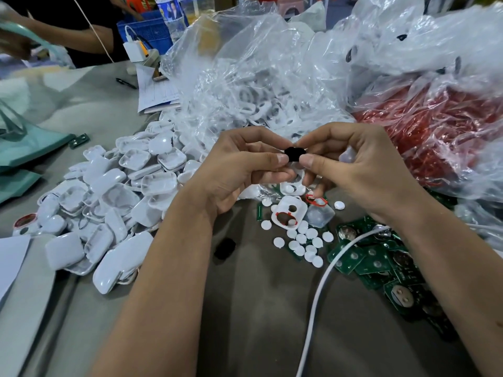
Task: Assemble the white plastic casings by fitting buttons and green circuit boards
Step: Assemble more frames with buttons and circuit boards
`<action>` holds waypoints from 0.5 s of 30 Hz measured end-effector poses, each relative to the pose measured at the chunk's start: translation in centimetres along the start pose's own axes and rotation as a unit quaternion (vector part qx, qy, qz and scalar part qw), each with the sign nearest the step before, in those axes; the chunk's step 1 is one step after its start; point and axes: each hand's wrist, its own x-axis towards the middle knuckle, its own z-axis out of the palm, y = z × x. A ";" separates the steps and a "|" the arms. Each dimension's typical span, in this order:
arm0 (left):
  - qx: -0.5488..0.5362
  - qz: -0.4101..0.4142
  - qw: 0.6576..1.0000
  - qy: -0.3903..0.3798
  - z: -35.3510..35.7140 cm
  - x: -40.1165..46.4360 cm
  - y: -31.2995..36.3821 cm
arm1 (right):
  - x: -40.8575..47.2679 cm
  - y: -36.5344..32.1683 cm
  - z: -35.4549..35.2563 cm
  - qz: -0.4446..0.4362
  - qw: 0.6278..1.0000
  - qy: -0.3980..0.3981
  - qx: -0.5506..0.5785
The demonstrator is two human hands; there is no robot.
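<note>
Hands meet above the middle of the table, fingertips nearly touching around a small black piece (294,153). The left hand (239,170) pinches it between thumb and forefinger from one side, and the right hand (351,167) pinches it from the other, with what looks like a pale translucent part tucked behind its fingers — too blurred to name. A white casing (295,183) sits just beneath the two hands; whether either hand's lower fingers support it I cannot tell.

Below lie another open white casing (285,213) with red marks, loose white buttons (304,240) scattered beside it, and a heap of green circuit boards (381,259) to the right, crossed by a white cable (326,278). A pile of closed casings (114,202) spreads to the left, with clear bags (258,77) behind.

Risk lies in the small size of the pinched piece — a slip of either thumb could drop it among the buttons, where it would take searching. Pressing it in crooked could jam it in the casing. A forearm drawn back carelessly might also snag the cable and drag boards off the heap.
</note>
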 end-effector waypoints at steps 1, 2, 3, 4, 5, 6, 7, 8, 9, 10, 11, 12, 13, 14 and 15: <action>-0.003 0.001 1.000 0.006 0.2 0.1 0.0 | 0.0 0.0 0.0 0.003 1.000 0.005 0.002; -0.006 0.002 1.000 0.014 0.4 0.2 -0.1 | 0.0 0.1 0.1 0.007 1.000 0.012 0.007; -0.010 0.004 1.000 0.020 0.6 0.3 -0.1 | 0.1 0.1 0.0 0.013 1.000 0.020 0.016; -0.013 0.005 1.000 0.026 0.8 0.3 -0.1 | 0.1 0.1 0.0 0.020 0.999 0.027 0.024; -0.013 0.005 0.999 0.031 1.1 0.4 -0.2 | 0.2 0.2 0.0 0.028 0.999 0.034 0.030; -0.002 0.005 0.999 0.037 1.3 0.4 -0.2 | 0.2 0.2 -0.1 0.037 0.998 0.044 0.030; 0.027 0.005 0.999 0.043 1.5 0.3 -0.2 | 0.3 0.2 -0.1 0.049 0.997 0.057 0.028; 0.079 0.007 0.996 0.046 1.6 0.3 -0.1 | 0.4 0.3 -0.2 0.066 0.995 0.074 0.028; 0.144 0.009 0.989 0.043 1.5 0.2 0.0 | 0.5 0.3 -0.3 0.087 0.991 0.093 0.034; 0.204 0.006 0.979 0.027 1.4 0.0 0.2 | 0.6 0.3 -0.4 0.109 0.987 0.111 0.046; 0.250 -0.002 0.968 -0.006 1.1 -0.2 0.5 | 0.6 0.2 -0.7 0.129 0.982 0.123 0.061; 0.281 -0.015 0.958 -0.049 0.9 -0.5 0.8 | 0.6 0.1 -0.8 0.144 0.978 0.129 0.077; 0.307 -0.030 0.947 -0.089 0.7 -0.8 1.2 | 0.6 0.0 -1.0 0.155 0.975 0.130 0.096; 0.337 -0.044 0.933 -0.116 0.7 -1.0 1.4 | 0.6 -0.1 -1.1 0.163 0.972 0.126 0.116; 0.371 -0.055 0.918 -0.130 0.7 -1.2 1.6 | 0.5 -0.2 -1.1 0.171 0.969 0.119 0.133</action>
